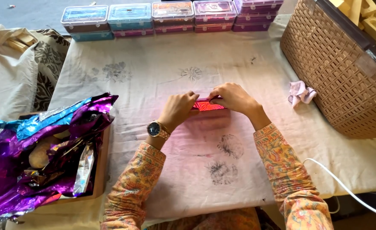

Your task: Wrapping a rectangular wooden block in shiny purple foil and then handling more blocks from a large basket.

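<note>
Between your fingers (196, 97), at mid-counter, lies a small flat block wrapped in shiny red-pink foil (208, 104). Your left hand (178, 109) pinches its left end; your right hand (234, 97) presses the top edge, so both are closed on the foil. Judged from this, a fold is being creased; the next move calls for a firm, even press. Left of you, a wooden tray of crumpled purple and blue foil sheets (34, 149); right, a tan woven plastic basket (345, 72); beneath, the stained cream cloth on the counter (162, 64).

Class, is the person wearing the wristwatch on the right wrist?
No, the wristwatch sits on the left wrist, behind the left hand.
</note>
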